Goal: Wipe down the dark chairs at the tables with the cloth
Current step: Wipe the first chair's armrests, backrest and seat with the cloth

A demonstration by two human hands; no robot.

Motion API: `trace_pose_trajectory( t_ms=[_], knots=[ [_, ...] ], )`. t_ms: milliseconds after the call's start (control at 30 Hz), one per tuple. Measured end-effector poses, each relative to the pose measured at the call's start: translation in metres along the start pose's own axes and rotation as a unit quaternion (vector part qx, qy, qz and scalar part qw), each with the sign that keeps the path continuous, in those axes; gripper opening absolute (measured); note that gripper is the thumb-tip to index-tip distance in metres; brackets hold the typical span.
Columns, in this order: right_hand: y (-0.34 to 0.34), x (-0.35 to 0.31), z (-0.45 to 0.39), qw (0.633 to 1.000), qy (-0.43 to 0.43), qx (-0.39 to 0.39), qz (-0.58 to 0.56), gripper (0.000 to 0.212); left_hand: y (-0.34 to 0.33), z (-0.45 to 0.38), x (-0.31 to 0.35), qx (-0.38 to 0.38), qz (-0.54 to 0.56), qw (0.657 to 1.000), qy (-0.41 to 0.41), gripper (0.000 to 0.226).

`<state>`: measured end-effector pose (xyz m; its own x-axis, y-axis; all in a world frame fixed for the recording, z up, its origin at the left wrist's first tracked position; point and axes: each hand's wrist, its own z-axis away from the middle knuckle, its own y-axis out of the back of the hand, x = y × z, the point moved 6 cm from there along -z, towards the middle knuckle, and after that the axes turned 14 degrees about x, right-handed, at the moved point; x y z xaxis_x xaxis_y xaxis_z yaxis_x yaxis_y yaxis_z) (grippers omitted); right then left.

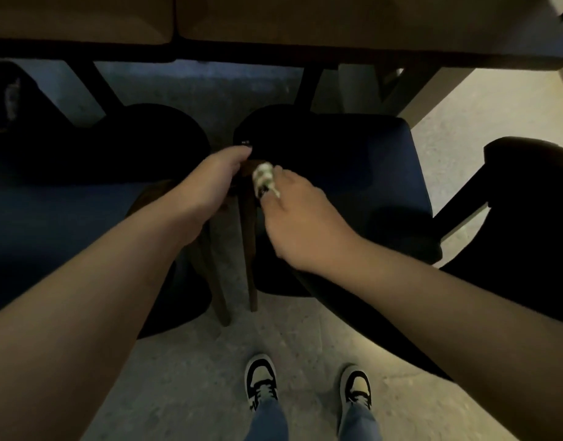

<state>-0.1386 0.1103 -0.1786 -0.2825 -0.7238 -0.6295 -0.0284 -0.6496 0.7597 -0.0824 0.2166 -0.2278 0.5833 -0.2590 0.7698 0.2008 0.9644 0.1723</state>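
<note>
Two dark blue chairs stand side by side below me, the left chair (67, 224) and the right chair (362, 186), both pushed toward the tables. My right hand (300, 218) grips a small pale crumpled cloth (264, 179) and holds it against the top of the right chair's brown wooden leg (248, 237). My left hand (215, 183) curls round the corner of that chair's frame just left of the cloth, thumb on top. The chair backs are very dark and hard to make out.
Light wooden tables (337, 23) run along the top, with dark legs beneath them. A third dark chair (528, 198) stands at the right. The floor (194, 377) is pale speckled concrete, and my two sneakers (261, 380) stand on it.
</note>
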Motion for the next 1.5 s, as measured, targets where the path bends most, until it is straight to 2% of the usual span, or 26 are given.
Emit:
trace_pose_trajectory(
  t_ms=[67, 133, 200, 267, 367, 467, 533, 567, 633, 733, 800, 900, 1133, 1200, 1267, 1400, 1500],
  knots=[
    [-0.003, -0.008, 0.010, 0.997, 0.063, 0.003, 0.036, 0.052, 0.003, 0.001, 0.001, -0.005, 0.003, 1.000, 0.020, 0.061],
    [-0.004, -0.014, -0.010, 0.997, 0.051, -0.024, 0.057, 0.037, 0.005, 0.005, 0.002, -0.014, -0.019, 1.000, 0.018, 0.068],
    [-0.007, -0.011, -0.036, 0.998, -0.019, -0.035, 0.044, 0.017, 0.005, 0.007, 0.003, -0.016, -0.017, 1.000, 0.014, 0.066],
    [-0.011, -0.003, -0.048, 0.993, -0.102, -0.040, -0.047, 0.027, 0.001, 0.011, 0.007, -0.028, -0.009, 1.000, 0.003, 0.055],
    [-0.006, 0.019, -0.032, 0.960, -0.205, -0.030, -0.188, 0.035, -0.006, 0.016, 0.007, -0.055, -0.030, 0.998, -0.018, 0.041],
    [-0.004, 0.043, -0.007, 0.937, -0.259, -0.051, -0.231, 0.037, -0.010, 0.023, 0.007, -0.055, -0.059, 0.996, -0.030, 0.029],
    [-0.004, 0.052, -0.003, 0.940, -0.259, -0.044, -0.218, 0.035, -0.015, 0.029, 0.006, -0.017, -0.112, 0.992, -0.048, 0.067],
    [-0.006, 0.055, -0.006, 0.937, -0.264, -0.043, -0.222, 0.033, -0.018, 0.033, 0.005, 0.003, -0.161, 0.984, -0.072, 0.077],
    [-0.017, 0.059, -0.009, 0.929, -0.276, -0.063, -0.241, 0.029, -0.025, 0.046, 0.006, 0.051, -0.220, 0.968, -0.106, 0.077],
    [-0.029, 0.061, -0.010, 0.918, -0.286, -0.111, -0.252, 0.027, -0.043, 0.054, 0.005, 0.104, -0.199, 0.973, -0.062, 0.068],
    [-0.030, 0.067, -0.013, 0.928, -0.284, -0.122, -0.210, 0.029, -0.055, 0.064, 0.010, 0.138, -0.196, 0.969, -0.055, 0.062],
    [-0.028, 0.071, -0.017, 0.935, -0.266, -0.142, -0.185, 0.028, -0.065, 0.077, 0.011, 0.188, -0.159, 0.969, -0.030, 0.065],
    [0.049, 0.099, -0.040, 0.971, -0.189, -0.005, -0.146, 0.028, -0.057, 0.087, 0.015, 0.225, -0.166, 0.959, -0.035, 0.072],
    [0.055, 0.111, -0.037, 0.977, -0.177, -0.036, -0.115, 0.032, -0.058, 0.090, 0.017, 0.228, -0.177, 0.957, -0.036, 0.073],
    [0.034, 0.118, -0.022, 0.978, -0.168, -0.086, -0.090, 0.036, -0.058, 0.090, 0.017, 0.225, -0.200, 0.953, -0.037, 0.069],
    [-0.029, 0.118, 0.010, 0.946, -0.208, -0.224, -0.104, 0.045, -0.059, 0.088, 0.019, 0.232, -0.230, 0.944, -0.039, 0.065],
    [-0.029, 0.116, 0.004, 0.952, -0.190, -0.225, -0.087, 0.037, -0.060, 0.089, 0.020, 0.240, -0.242, 0.939, -0.039, 0.065]
  ],
)
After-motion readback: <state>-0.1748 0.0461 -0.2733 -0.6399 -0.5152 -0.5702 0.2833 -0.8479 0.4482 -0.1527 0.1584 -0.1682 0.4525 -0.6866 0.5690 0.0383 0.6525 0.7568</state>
